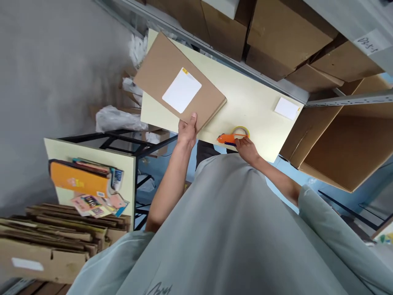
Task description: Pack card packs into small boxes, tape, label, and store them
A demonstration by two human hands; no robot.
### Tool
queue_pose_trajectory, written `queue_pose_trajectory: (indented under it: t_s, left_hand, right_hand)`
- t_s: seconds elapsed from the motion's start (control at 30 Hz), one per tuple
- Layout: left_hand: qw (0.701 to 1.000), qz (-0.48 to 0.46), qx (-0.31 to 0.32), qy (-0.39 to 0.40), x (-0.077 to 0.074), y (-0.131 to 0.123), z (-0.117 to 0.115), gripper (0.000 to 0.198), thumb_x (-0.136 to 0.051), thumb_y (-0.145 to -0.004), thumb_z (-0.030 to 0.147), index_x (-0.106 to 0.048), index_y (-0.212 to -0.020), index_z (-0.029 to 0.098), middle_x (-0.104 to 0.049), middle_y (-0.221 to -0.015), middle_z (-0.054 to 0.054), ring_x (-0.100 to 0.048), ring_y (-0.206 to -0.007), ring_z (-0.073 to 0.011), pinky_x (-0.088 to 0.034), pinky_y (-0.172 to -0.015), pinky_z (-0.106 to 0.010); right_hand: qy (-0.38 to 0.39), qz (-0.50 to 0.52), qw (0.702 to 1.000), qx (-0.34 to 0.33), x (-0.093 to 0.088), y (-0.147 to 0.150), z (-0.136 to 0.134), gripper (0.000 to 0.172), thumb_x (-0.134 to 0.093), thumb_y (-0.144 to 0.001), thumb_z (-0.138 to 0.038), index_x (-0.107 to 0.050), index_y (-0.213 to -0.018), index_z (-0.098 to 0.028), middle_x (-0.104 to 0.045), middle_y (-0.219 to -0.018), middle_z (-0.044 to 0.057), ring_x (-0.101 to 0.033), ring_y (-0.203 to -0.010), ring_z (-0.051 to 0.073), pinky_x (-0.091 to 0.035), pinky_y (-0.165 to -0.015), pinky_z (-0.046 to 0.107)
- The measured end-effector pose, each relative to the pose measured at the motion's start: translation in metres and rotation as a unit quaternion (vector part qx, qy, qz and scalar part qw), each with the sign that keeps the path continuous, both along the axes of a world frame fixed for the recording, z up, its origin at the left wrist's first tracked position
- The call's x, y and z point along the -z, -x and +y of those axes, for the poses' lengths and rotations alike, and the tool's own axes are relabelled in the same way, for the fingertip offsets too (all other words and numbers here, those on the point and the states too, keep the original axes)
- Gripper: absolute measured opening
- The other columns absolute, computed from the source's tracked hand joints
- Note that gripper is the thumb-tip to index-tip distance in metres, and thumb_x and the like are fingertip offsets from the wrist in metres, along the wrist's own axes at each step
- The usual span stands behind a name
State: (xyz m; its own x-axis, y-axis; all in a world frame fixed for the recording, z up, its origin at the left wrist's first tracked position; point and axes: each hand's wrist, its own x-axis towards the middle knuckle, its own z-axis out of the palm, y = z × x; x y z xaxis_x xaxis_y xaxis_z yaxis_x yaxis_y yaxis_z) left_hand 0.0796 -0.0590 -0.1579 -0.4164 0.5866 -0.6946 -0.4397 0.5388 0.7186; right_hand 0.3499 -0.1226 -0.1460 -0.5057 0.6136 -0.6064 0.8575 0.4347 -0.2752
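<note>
My left hand (188, 131) grips the near edge of a flat brown cardboard box (153, 67), thumb on top. The box is tilted over the left part of the cream tabletop (254, 96), and a white label (181, 92) with a yellow corner mark sits on its face. By the table's near edge, the fingers of my right hand (247, 150) are closed on the end of an orange utility knife (225, 139). A dark blue pen (230, 144) lies along the knife. Just behind them is a roll of tape (240, 129), partly covered by the knife and my fingers.
White labels (286, 108) lie at the table's right end. A shelf with cardboard boxes (288, 32) runs along the back, and a large open carton (346, 143) stands at right. On the left are a side table with books (80, 178) and folded cardboard (46, 246).
</note>
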Motion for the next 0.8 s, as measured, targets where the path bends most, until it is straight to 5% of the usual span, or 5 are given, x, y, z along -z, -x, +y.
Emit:
queue_pose_trajectory:
  t_s: [0.2, 0.33, 0.57, 0.67, 0.8]
  left_hand:
    - [1.0, -0.015, 0.006, 0.014, 0.005, -0.001, 0.0, 0.054, -0.101, -0.095, 0.04, -0.072, -0.136, 0.022, -0.076, -0.162, -0.014, -0.073, -0.152, -0.0258, -0.056, -0.134, -0.046]
    - [1.0, -0.014, 0.019, 0.018, 0.006, 0.004, 0.0, 0.045, -0.095, -0.101, 0.034, -0.072, -0.138, 0.023, -0.075, -0.164, -0.014, -0.073, -0.151, -0.025, -0.058, -0.132, -0.046]
    - [0.996, 0.008, 0.088, 0.03, 0.005, 0.015, -0.003, 0.05, -0.1, -0.095, 0.043, -0.075, -0.134, 0.025, -0.074, -0.163, -0.015, -0.073, -0.152, -0.0305, -0.063, -0.125, -0.054]
    - [0.991, 0.03, 0.125, 0.031, 0.006, 0.021, -0.005, 0.049, -0.101, -0.093, 0.047, -0.077, -0.129, 0.026, -0.077, -0.159, -0.015, -0.072, -0.153, -0.0334, -0.065, -0.123, -0.056]
    - [0.977, 0.044, 0.206, 0.035, 0.004, 0.043, -0.005, 0.044, -0.098, -0.094, 0.05, -0.077, -0.121, 0.022, -0.081, -0.151, -0.016, -0.074, -0.149, -0.0343, -0.064, -0.124, -0.056]
  right_hand:
    - [0.004, -0.118, 0.991, 0.065, -0.03, -0.094, -0.004, 0.033, -0.048, -0.118, -0.02, -0.074, -0.134, -0.007, -0.086, -0.116, 0.025, -0.075, -0.111, 0.035, -0.052, -0.108, 0.042]
    - [-0.046, -0.138, 0.988, 0.057, -0.026, -0.122, 0.044, 0.039, -0.042, -0.119, -0.022, -0.07, -0.135, -0.001, -0.084, -0.121, 0.031, -0.075, -0.112, 0.038, -0.051, -0.108, 0.045]
    - [-0.158, -0.06, 0.986, 0.004, 0.032, -0.078, 0.169, 0.042, -0.029, -0.118, -0.013, -0.065, -0.136, 0.001, -0.086, -0.117, 0.025, -0.075, -0.105, 0.028, -0.053, -0.113, 0.044]
    - [-0.168, -0.059, 0.984, -0.03, 0.044, -0.055, 0.19, 0.039, -0.037, -0.114, -0.011, -0.066, -0.136, -0.001, -0.087, -0.117, 0.023, -0.077, -0.104, 0.027, -0.054, -0.115, 0.045]
    - [-0.154, -0.075, 0.982, -0.076, 0.042, -0.031, 0.185, 0.041, -0.043, -0.105, -0.006, -0.067, -0.138, 0.002, -0.088, -0.116, 0.024, -0.082, -0.106, 0.03, -0.052, -0.117, 0.046]
